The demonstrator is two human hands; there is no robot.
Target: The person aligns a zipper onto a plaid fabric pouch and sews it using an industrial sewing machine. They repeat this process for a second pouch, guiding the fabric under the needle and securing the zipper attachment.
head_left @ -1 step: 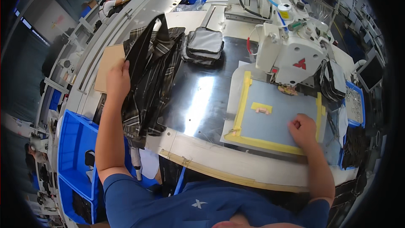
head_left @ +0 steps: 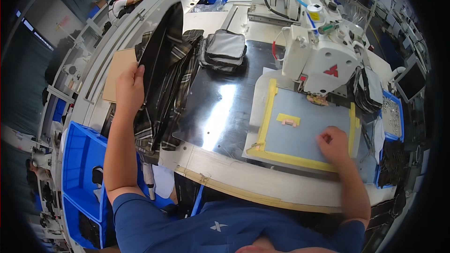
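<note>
Dark plaid fabric (head_left: 164, 84): left side of table (head_left: 225, 168), one panel raised, pinched in left hand's (head_left: 130, 86) grip. Right hand (head_left: 333, 145): curled over yellow-taped sheet (head_left: 304, 143); cannot tell whether its grip holds anything. Dark metal plate (head_left: 199, 112) between: open stretch toward table's front edge. Obstructions: stacked grey pieces (head_left: 226, 47) beside fabric; sewing machine (head_left: 328, 63) at sheet's far edge. Blue bin (head_left: 83, 159): left front.
</note>
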